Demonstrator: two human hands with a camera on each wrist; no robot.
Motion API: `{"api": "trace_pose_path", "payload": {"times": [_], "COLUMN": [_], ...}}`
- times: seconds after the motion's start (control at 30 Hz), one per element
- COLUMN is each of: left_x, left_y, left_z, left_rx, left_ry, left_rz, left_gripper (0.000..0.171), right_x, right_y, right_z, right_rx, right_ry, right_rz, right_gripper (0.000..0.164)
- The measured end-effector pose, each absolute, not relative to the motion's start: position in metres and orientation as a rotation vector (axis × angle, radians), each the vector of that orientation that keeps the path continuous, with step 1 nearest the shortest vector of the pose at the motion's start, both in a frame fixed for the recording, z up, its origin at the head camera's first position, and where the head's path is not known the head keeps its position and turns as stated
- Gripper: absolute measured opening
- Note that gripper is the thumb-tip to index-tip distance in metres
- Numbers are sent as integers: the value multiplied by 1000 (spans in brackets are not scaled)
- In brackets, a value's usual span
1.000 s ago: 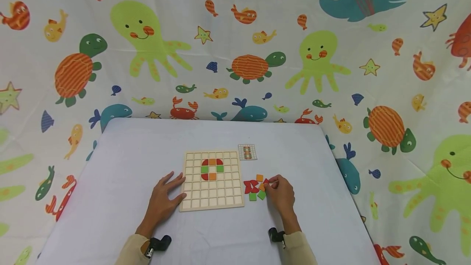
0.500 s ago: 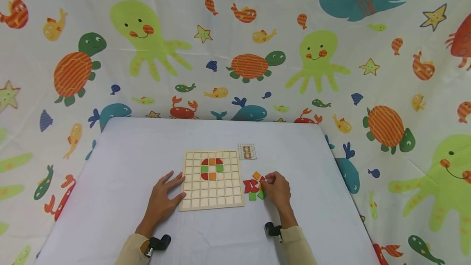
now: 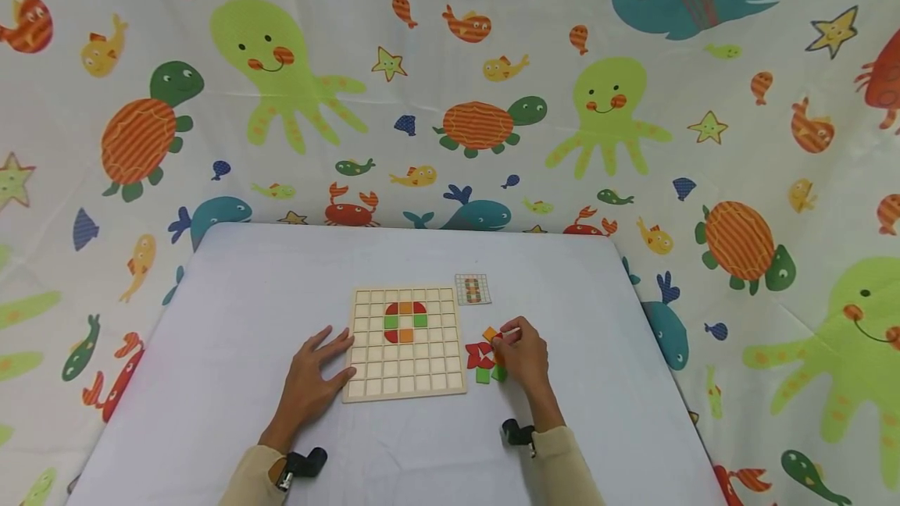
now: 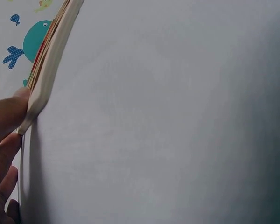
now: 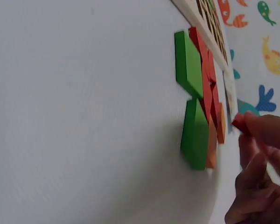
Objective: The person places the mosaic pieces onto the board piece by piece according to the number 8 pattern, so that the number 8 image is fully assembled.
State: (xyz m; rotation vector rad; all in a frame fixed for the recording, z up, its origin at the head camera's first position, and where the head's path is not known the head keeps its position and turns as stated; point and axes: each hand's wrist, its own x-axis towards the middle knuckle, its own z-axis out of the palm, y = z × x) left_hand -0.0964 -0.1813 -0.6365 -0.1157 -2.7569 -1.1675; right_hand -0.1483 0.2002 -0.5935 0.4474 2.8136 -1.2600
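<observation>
A wooden grid board (image 3: 415, 383) lies on the white table. Red, orange and green pieces form a ring in its upper cells, around an uncoloured middle. At the board's left edge rests my left hand (image 3: 310, 372), fingers spread; its thumb and a finger touch the frame in the left wrist view. Right of the board, my right hand (image 3: 526, 355) pinches a small red piece (image 5: 239, 122) between thumb and fingertip. Loose red pieces (image 3: 480, 354), green squares (image 3: 483, 375) and an orange square (image 3: 490, 333) lie beside and under that hand; another orange piece (image 5: 212, 144) shows there in the right wrist view.
A small printed pattern card (image 3: 473, 289) lies by the board's upper right corner. Behind the table's far edge hangs a cloth (image 3: 422, 201) printed with sea animals.
My right hand has lifted the red piece from the pile and shifted slightly up and left. The upper orange square has turned and slid a little left. My left hand stays put.
</observation>
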Motion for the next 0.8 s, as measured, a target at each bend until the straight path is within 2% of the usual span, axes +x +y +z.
{"api": "trace_pose_path", "payload": {"times": [0.47, 0.8], "left_x": [-96, -95], "left_y": [-182, -182], "left_z": [-635, -634], "left_rx": [-110, -107], "left_ry": [-2747, -2745], "left_rz": [-1179, -1196], "left_gripper": [60, 59], "right_x": [-155, -165], "right_y": [135, 91], "right_z": [-595, -597], "right_rx": [52, 45], "right_ry": [2767, 2763], "right_rz": [-1457, -1330], "right_gripper": [8, 9]}}
